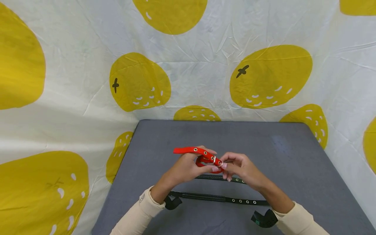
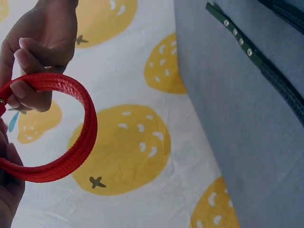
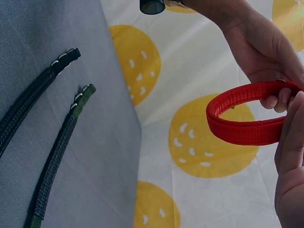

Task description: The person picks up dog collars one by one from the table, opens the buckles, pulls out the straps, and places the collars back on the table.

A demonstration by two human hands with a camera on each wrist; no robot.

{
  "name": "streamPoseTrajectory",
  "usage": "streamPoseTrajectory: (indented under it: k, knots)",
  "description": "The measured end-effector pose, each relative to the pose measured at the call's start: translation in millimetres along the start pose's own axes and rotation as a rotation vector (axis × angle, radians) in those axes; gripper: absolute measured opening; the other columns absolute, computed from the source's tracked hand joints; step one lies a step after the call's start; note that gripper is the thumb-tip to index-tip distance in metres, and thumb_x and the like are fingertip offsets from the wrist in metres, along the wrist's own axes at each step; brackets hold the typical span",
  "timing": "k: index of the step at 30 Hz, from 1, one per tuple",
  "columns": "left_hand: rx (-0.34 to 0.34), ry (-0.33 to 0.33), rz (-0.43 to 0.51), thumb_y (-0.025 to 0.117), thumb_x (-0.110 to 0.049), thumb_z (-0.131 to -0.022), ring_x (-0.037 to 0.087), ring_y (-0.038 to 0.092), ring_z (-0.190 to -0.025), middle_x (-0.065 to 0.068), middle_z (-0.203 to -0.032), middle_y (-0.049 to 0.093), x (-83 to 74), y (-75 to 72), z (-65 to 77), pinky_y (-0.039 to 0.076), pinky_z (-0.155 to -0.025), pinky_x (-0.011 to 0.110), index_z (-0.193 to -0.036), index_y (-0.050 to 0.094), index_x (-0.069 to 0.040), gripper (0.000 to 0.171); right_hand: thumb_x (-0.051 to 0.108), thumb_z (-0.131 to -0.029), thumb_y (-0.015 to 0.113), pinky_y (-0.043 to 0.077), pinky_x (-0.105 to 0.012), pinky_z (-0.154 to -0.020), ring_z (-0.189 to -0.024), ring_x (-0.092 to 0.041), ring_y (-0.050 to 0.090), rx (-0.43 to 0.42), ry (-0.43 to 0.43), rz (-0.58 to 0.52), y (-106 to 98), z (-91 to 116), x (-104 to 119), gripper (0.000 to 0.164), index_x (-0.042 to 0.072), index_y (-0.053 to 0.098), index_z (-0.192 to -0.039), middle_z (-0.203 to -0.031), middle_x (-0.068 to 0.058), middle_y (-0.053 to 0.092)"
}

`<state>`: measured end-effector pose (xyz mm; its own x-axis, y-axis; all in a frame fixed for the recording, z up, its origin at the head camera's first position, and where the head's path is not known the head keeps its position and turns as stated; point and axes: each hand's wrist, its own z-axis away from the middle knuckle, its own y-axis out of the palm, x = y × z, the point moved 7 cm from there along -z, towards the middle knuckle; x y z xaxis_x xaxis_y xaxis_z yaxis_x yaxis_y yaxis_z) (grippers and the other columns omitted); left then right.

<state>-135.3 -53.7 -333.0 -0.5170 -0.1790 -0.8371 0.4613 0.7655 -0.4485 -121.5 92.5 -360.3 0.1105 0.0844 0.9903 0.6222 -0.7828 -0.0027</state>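
A red collar point(image 1: 208, 155) with metal eyelets is held up above the table, closed into a loop, its strap end sticking out to the left. My left hand point(image 1: 185, 168) grips it, thumb along the near side and fingers behind. At the metal buckle point(image 1: 214, 159) and the ring beside it, my right hand point(image 1: 242, 167) pinches the collar between thumb and fingers. The padded inside of the red loop point(image 2: 88, 128) shows in the left wrist view. From the right wrist view, both hands meet at the right end of the loop point(image 3: 247, 132).
Two dark collars lie stretched out on the grey table point(image 1: 235, 137): a black one point(image 1: 204, 197) nearer me and one with a green eyelet end point(image 1: 236, 180) just under my hands. A white cloth point(image 1: 194, 81) with yellow fruit prints hangs behind and beside the table.
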Motion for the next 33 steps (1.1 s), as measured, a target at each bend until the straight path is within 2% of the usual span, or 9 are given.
streamPoseTrajectory:
  k: [6,9,15,18,23,28,33]
  knots:
    - [0.051,-0.004,0.097,0.075,-0.018,-0.081,0.01,0.055,-0.063,-0.003,-0.093,0.06,-2.1,7.1,-1.2,0.05,-0.057,0.024,-0.11,0.064,-0.014,0.031,0.0,-0.096,0.049,0.052,-0.034,-0.051,-0.057,-0.023,0.056,-0.001,-0.015,0.004,1,-1,1,0.008,-0.004,0.057,-0.096,-0.07,-0.017,0.057]
    - [0.046,0.007,0.103,0.073,-0.017,-0.083,0.01,0.054,-0.06,-0.003,-0.092,0.06,-3.2,8.3,-1.1,0.048,-0.055,0.023,-0.11,0.064,-0.013,0.029,0.0,-0.096,0.049,0.049,-0.033,-0.048,-0.055,-0.021,0.054,-0.003,-0.019,0.011,1,-1,1,0.009,-0.004,0.056,-0.094,-0.067,-0.017,0.054]
    - [0.034,0.038,0.102,0.074,-0.02,-0.083,0.015,0.053,-0.058,-0.003,-0.088,0.057,-7.8,8.4,1.3,0.046,-0.052,0.022,-0.112,0.065,-0.014,0.031,-0.001,-0.095,0.048,0.045,-0.034,-0.042,-0.051,-0.03,0.048,0.018,-0.051,0.014,2,-1,3,0.011,-0.004,0.054,-0.086,-0.067,-0.021,0.051]
    - [0.024,0.056,0.11,0.074,-0.019,-0.083,0.015,0.052,-0.058,-0.002,-0.085,0.057,-11.2,7.9,1.3,0.045,-0.051,0.022,-0.109,0.066,-0.014,0.028,-0.003,-0.095,0.047,0.044,-0.034,-0.041,-0.051,-0.028,0.049,0.041,-0.071,0.01,3,0,5,0.013,-0.001,0.054,-0.084,-0.067,-0.018,0.052]
    - [0.023,0.072,0.096,0.073,-0.019,-0.083,0.007,0.049,-0.058,-0.003,-0.085,0.058,-13.9,7.7,0.8,0.044,-0.05,0.021,-0.107,0.066,-0.013,0.026,-0.006,-0.095,0.045,0.044,-0.033,-0.039,-0.051,-0.021,0.051,0.082,-0.127,-0.021,6,1,11,0.016,-0.001,0.053,-0.081,-0.068,-0.015,0.05]
    - [0.045,0.094,0.107,0.074,-0.02,-0.082,0.009,0.046,-0.058,-0.007,-0.08,0.056,-16.2,9.3,1.3,0.039,-0.048,0.022,-0.109,0.068,-0.012,0.028,-0.007,-0.094,0.043,0.042,-0.034,-0.038,-0.05,-0.021,0.05,0.106,-0.145,-0.048,9,1,12,0.017,-0.002,0.051,-0.08,-0.067,-0.015,0.049]
    - [0.047,0.086,0.122,0.072,-0.019,-0.085,0.007,0.051,-0.064,-0.007,-0.085,0.06,-15.4,11.4,1.0,0.046,-0.052,0.023,-0.107,0.068,-0.015,0.023,-0.011,-0.093,0.04,0.039,-0.037,-0.037,-0.051,-0.02,0.051,0.127,-0.199,-0.052,9,3,12,0.02,-0.002,0.05,-0.079,-0.07,-0.015,0.049]
